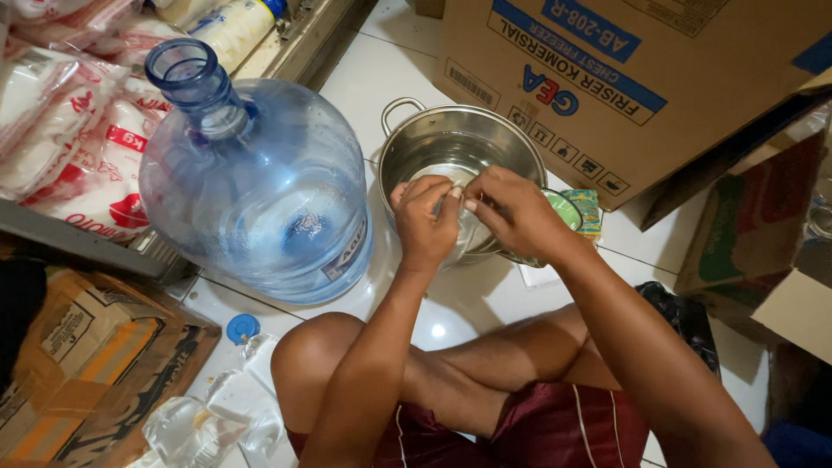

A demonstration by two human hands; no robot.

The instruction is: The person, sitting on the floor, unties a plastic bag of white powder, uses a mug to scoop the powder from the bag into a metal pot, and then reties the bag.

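Clear blue plastic: a large water jug stands upright on the white tiled floor, neck open, at about 9 o'clock from the hands. Its blue cap lies on the floor at 7 o'clock, beside crumpled clear plastic bags. Behind the jug, white and red sacks are stacked on a low shelf.

Left hand: fingers curled, thumb and forefinger pinched on a small clear plastic pouch; grip closed on it. Right hand: also pinched shut on the same pouch from the 3 o'clock side. Both hold it directly over the steel pot, probably so anything that spills lands inside. Pot contents cannot be told; the hands cover the middle.

The pot sits on the floor, just beside the jug and close to the cardboard box at 1 o'clock. A small green packet lies at the pot's 4 o'clock edge, partly under the right wrist.

Open room: tight. Jug, box and the person's folded legs ring the pot; bare floor shows mainly at 12 o'clock and between knee and jug.
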